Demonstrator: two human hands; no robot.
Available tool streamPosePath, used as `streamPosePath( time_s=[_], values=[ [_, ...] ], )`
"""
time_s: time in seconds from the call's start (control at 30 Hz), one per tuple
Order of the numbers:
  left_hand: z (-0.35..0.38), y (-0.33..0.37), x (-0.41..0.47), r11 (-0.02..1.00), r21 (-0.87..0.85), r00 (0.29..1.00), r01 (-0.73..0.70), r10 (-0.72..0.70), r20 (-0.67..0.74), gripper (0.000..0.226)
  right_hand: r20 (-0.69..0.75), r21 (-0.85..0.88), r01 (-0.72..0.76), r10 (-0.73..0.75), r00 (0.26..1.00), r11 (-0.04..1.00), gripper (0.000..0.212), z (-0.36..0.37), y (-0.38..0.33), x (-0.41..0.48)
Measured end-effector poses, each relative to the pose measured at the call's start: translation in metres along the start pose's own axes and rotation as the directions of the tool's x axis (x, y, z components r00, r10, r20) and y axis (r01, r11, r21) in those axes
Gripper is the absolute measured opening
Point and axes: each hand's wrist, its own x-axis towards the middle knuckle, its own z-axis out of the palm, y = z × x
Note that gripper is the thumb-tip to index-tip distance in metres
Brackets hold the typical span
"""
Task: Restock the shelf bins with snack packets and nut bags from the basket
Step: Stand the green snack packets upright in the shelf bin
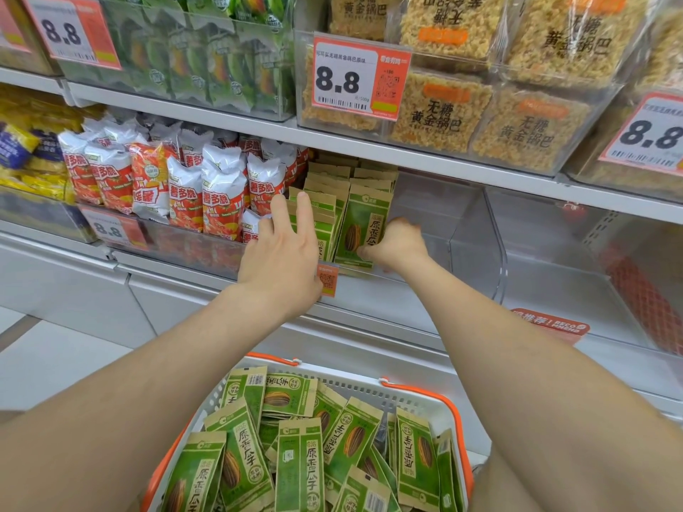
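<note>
The front packet reads 原香瓜子 down its face, beside a drawn striped sunflower seed. It is a flat pouch, green in the middle with kraft-brown bands at top and bottom. It stands upright in the seed bin, its long axis vertical, printed face toward the camera and top edge leaning slightly back. It is at the front of a row of packets filling the bin's left part.

The right hand has its fingers curled and pinches the front packet at its lower right edge. The left hand is spread, with straight fingers resting against the tops of the row at the bin's left side.

Below the seed bin, the white basket with orange handles holds loose packets of the same kind, lying flat and pointing every which way (some face down, showing barcodes).

Just left of the seed bin stand red-and-white tomato crisp bags marked 薯多脆. Above the bin, a price card shows 8.8 on a box of rice-crust packs printed 无糖 黄金锅巴. To the bin's lower right, a red tag shows the letters RECO MMEND.
</note>
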Motion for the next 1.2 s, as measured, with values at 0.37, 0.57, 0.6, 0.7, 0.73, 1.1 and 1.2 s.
streamPosePath(
  time_s=[0.37, 0.57, 0.6, 0.7, 0.73, 1.1, 1.2],
  values=[
    [0.0, 0.001, -0.001, 1.0, 0.002, 1.0, -0.002, 0.002, 0.0, 0.122, -0.105, 0.04, 0.018, -0.014, 0.994, 0.999, 0.059, 0.003, -0.009, -0.005],
    [-0.001, 0.0, 0.0, 1.0, -0.01, 1.0, -0.013, 0.013, -0.001, 0.121, -0.066, -0.018, 0.091, -0.092, 0.994, 0.996, 0.063, -0.004, -0.006, -0.004],
    [0.0, 0.0, 0.0, 1.0, -0.007, 1.0, -0.013, 0.013, 0.0, 0.121, -0.042, -0.021, 0.099, -0.1, 0.994, 0.995, 0.057, -0.006, -0.006, -0.003],
    [0.0, 0.0, 0.001, 1.0, 0.004, 1.0, -0.01, 0.01, 0.005, 0.122, 0.052, 0.034, 0.102, -0.103, 0.993, 0.994, 0.024, -0.013, -0.002, -0.002],
    [0.001, 0.001, 0.001, 1.0, 0.006, 1.0, -0.011, 0.011, 0.007, 0.122, 0.088, 0.083, 0.072, -0.079, 0.993, 0.994, 0.016, -0.015, 0.0, -0.003],
    [0.0, 0.001, -0.002, 1.0, 0.004, 1.0, -0.014, 0.014, 0.002, 0.121, 0.151, 0.187, -0.056, 0.027, 0.988, 0.981, 0.025, -0.022, -0.006, -0.02],
    [0.0, 0.001, -0.002, 1.0, 0.003, 1.0, -0.008, 0.008, -0.002, 0.122, 0.141, 0.197, -0.028, 0.0, 0.99, 0.98, 0.022, -0.022, -0.007, -0.021]
  ],
)
